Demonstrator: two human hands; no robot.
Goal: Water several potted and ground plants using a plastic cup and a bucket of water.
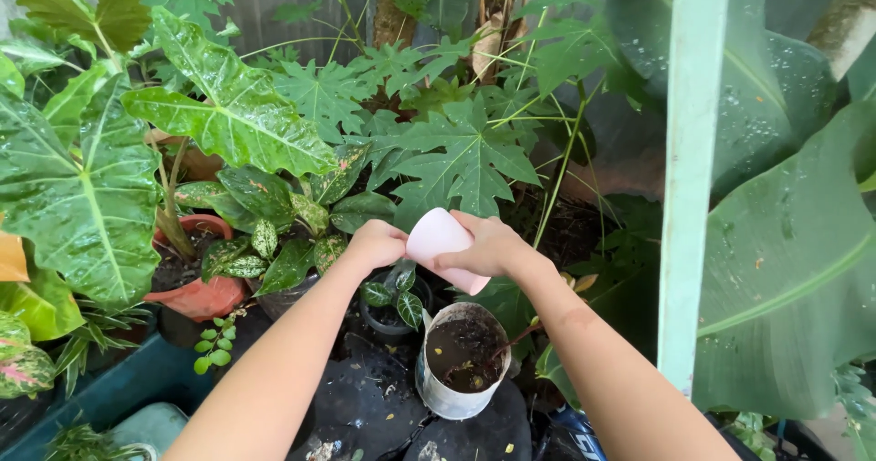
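While tipping, both hands closed on pink cup (442, 245): left hand (376, 244) at base, right hand (488, 246) round body, above small dark pot (394, 308). Keep tilt slow, aim at soil, avoid spotted leaves (274, 242).

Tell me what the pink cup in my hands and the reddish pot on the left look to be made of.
The pink cup looks like smooth matte plastic: even pastel colour, soft sheen, no grain. The reddish pot looks like unglazed terracotta: dull orange-red, thick rim, earthy stains. It could be coloured plastic; the view leaves that open.
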